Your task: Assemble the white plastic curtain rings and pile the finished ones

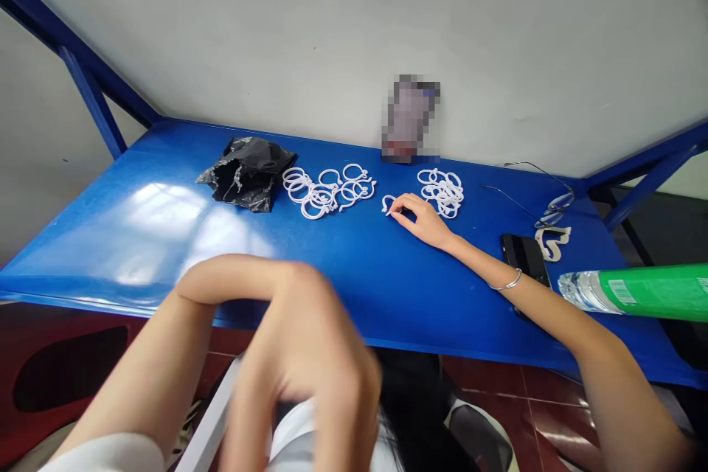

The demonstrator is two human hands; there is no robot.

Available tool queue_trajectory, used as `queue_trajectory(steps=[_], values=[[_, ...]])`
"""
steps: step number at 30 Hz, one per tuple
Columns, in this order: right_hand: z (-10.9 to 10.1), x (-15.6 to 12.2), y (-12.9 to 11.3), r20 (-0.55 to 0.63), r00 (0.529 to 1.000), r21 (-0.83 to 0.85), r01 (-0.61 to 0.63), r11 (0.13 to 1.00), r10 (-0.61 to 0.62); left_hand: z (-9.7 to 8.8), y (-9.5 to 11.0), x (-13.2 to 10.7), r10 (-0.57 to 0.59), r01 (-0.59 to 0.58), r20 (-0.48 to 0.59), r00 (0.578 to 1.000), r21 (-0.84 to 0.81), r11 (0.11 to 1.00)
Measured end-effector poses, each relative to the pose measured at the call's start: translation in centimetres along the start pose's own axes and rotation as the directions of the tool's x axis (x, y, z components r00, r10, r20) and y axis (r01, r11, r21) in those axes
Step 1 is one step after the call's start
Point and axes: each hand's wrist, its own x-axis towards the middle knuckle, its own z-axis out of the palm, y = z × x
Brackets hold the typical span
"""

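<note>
Right fingers (405, 202) (tips nearly meeting) pinch a white ring (384, 202)

Head view, forward and down over table (420, 295)

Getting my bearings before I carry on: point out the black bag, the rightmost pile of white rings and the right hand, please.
Black bag (259, 162): head view, on its crumpled side.
Pile of white rings (444, 192): head view, on overlapping rings mid-pile.
Right hand (421, 220): head view, on its back.
</note>
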Motion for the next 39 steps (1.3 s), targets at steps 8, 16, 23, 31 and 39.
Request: queue_trajectory(steps=[8,16,23,31,39], values=[[-0.6,-0.1,0.6,0.058,0.974,0.588,-0.210,0.781,0.218,-4.2,-9.5,6.6,-0.099,-0.202,-0.746,0.659,-0.301,0.932],[-0.9,0.3,0.8,0.065,0.942,0.735,-0.269,0.623,0.330,-3.9,-10.9,7.4,-0.142,-0.114,-0.565,0.813,-0.394,0.912],[-1.3,0.4,1.4,0.145,0.919,0.738,-0.348,0.578,0.368,-5.2,-11.6,8.3,-0.136,-0.096,-0.538,0.832,-0.381,0.919],[-1.3,2.3,0.5,0.362,0.882,0.773,-0.465,0.432,0.302,-6.0,-13.3,7.9,-0.117,-0.171,-0.454,0.883,-0.544,0.822],[-0.9,2.1,0.6,0.346,0.911,0.795,-0.411,0.445,0.224,-6.0,-12.8,7.8,-0.076,-0.251,-0.446,0.892,-0.627,0.737]])
